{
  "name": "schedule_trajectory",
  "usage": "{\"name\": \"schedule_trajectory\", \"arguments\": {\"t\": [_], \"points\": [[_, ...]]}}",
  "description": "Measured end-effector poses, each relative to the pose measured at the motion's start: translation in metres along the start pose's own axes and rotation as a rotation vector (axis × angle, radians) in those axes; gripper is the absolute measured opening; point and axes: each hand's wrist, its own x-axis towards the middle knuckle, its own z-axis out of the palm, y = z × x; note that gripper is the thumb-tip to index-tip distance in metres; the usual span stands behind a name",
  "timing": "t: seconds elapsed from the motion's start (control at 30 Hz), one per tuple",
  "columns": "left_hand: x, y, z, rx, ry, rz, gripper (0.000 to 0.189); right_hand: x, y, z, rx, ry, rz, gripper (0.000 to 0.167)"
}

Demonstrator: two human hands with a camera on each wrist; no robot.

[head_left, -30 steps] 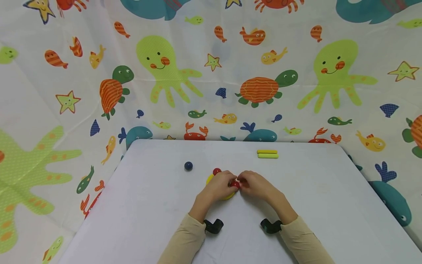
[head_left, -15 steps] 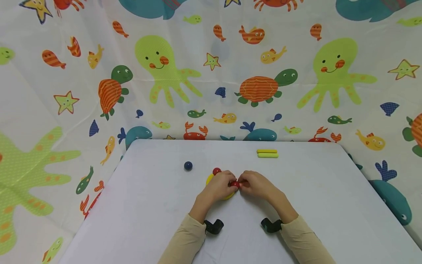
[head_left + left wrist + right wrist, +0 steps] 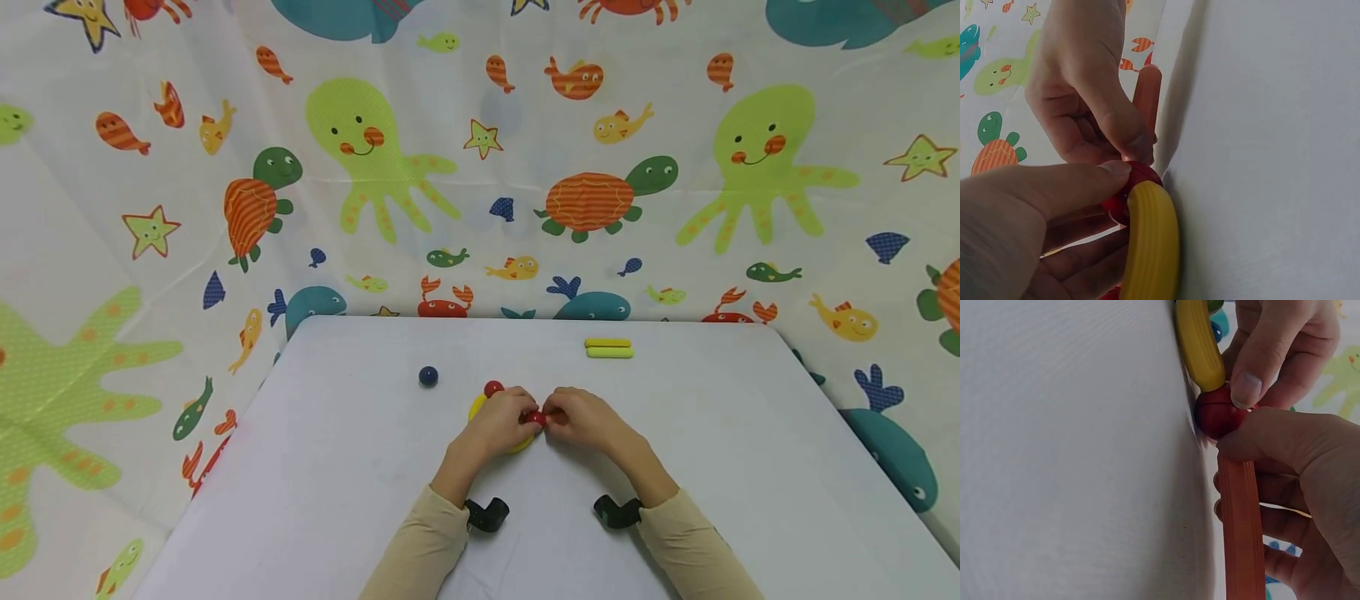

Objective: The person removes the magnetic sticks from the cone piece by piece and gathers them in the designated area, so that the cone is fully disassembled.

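Note:
My left hand [image 3: 497,427] pinches a glossy red ball [image 3: 1213,415] between thumb and fingers, low over the white tabletop. A ribbed yellow curved rod [image 3: 1155,250] meets that ball on one side; the left hand covers much of it in the head view. Facing it, my right hand [image 3: 583,419] grips a straight orange rod [image 3: 1242,531], thumb near the rod's end. This end lies against or very close to the red ball; the thumb hides the exact contact. A second red ball [image 3: 492,389] shows at the far end of the yellow curve, beyond the left hand.
A dark blue ball [image 3: 428,377] rests on the table [image 3: 337,467] to the left, beyond the hands. At the back right lie a yellow rod [image 3: 607,342] and a lime rod [image 3: 610,352], side by side. A sea-animal cloth [image 3: 480,192] hangs behind the table.
The right fingertips have shifted very slightly near the red ball since a second ago. Otherwise both hands and the pieces look still.

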Motion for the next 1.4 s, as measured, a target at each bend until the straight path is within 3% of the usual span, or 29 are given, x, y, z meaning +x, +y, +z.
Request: {"name": "schedule_trajectory", "arguments": {"t": [0.3,0.57,0.93,1.1,1.4], "points": [[0.0,-0.001,0.0,-0.008,-0.011,-0.017,0.028,-0.002,0.01,-0.005,-0.003,0.019,0.029,0.009],[0.0,-0.001,-0.001,-0.011,-0.016,-0.018,0.03,-0.002,0.017,-0.009,-0.012,0.029,-0.002,0.011],[0.0,0.0,-0.001,-0.011,-0.018,-0.027,0.03,-0.005,0.031,-0.016,0.032,-0.037,0.072,0.022],[0.0,0.0,0.0,0.001,-0.022,-0.032,0.031,-0.008,0.035,-0.021,0.08,-0.064,0.113,0.019],[0.0,0.001,0.0,0.012,-0.023,-0.039,0.031,-0.009,0.036,-0.023,0.095,-0.07,0.115,0.016]]}}
